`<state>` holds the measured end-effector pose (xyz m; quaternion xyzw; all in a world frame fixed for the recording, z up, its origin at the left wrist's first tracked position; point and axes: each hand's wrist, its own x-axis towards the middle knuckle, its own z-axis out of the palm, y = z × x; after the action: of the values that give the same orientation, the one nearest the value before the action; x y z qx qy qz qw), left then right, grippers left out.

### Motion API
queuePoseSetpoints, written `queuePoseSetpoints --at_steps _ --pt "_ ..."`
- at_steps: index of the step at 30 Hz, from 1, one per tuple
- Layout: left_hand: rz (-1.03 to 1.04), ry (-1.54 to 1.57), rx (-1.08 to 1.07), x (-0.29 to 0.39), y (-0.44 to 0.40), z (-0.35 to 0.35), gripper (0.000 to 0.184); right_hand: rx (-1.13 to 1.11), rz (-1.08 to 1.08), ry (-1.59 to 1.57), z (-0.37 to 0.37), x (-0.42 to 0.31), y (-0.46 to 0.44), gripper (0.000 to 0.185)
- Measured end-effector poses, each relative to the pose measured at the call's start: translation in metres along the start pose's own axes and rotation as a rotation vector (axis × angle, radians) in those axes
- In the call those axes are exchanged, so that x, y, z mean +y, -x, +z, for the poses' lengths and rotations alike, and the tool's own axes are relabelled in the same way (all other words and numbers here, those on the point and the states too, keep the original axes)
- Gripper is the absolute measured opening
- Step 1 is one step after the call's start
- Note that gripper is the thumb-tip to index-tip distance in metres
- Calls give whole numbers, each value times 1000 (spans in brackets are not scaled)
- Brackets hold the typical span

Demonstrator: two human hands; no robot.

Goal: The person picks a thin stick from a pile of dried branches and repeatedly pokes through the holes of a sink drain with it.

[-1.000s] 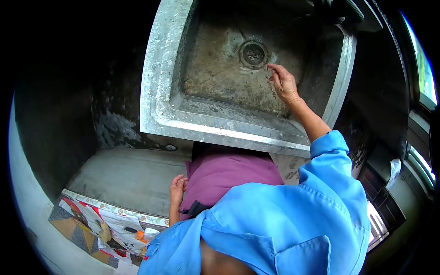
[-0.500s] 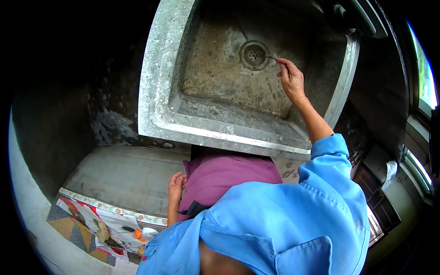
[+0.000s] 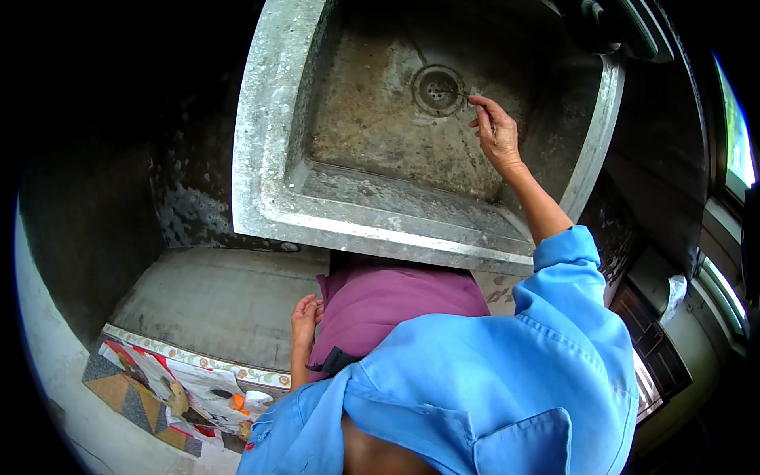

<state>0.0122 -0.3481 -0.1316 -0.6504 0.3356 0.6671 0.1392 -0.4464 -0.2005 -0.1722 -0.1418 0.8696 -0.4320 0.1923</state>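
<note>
Where the right hand works: the right hand (image 3: 497,138) reaches in over the sink (image 3: 356,134), a thin dark stick (image 3: 459,93) between thumb and forefinger; from where I stand, its material is hard to tell.
Stick: at the right side of the drain (image 3: 436,93), pointing left across it; whether the tip touches the holes is too small to make out.
Grip: a closed pinch on the stick's right end. I'd judge that light pressure and a steady wrist suit so slim a thing, since it could bend or slip through the drain.
Left hand: the left hand (image 3: 305,312) hangs just beside the purple cloth (image 3: 396,297), fingers loosely curled, nothing seen in it; it might serve as a brace on the near rim (image 3: 396,235).
Sink bottom: rough, grey, blotched brown, darker toward the far right.
Slab: smooth and grey at near left (image 3: 214,305), with a patterned edge; papers (image 3: 207,386) and an orange thing (image 3: 239,403) lie nearer.
Room: dim, with a pale-patched wall (image 3: 190,218) left, a bright window (image 3: 736,127) far right, a dark door (image 3: 654,348) nearer.
</note>
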Motion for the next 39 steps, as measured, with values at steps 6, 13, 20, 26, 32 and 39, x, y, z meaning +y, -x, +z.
queuePoseSetpoints --at_steps 6,13,20,26,32,39 --pt "5 -70 13 4 0 5 26 -58 304 -357 29 5 -7 23" --pt "1 -61 13 4 1 6 26 -133 3 566 57 30 -54 21" --pt "11 10 0 -5 -2 5 26 -25 -102 675 29 3 -40 15" --pt "4 6 -9 -7 -4 6 25 -108 -216 599 41 5 -25 10" --pt "4 -33 8 1 -4 4 26 -161 -71 738 45 15 -60 12" --pt "1 12 -21 -7 -13 -1 25 41 -309 544 -6 -43 -34 12"
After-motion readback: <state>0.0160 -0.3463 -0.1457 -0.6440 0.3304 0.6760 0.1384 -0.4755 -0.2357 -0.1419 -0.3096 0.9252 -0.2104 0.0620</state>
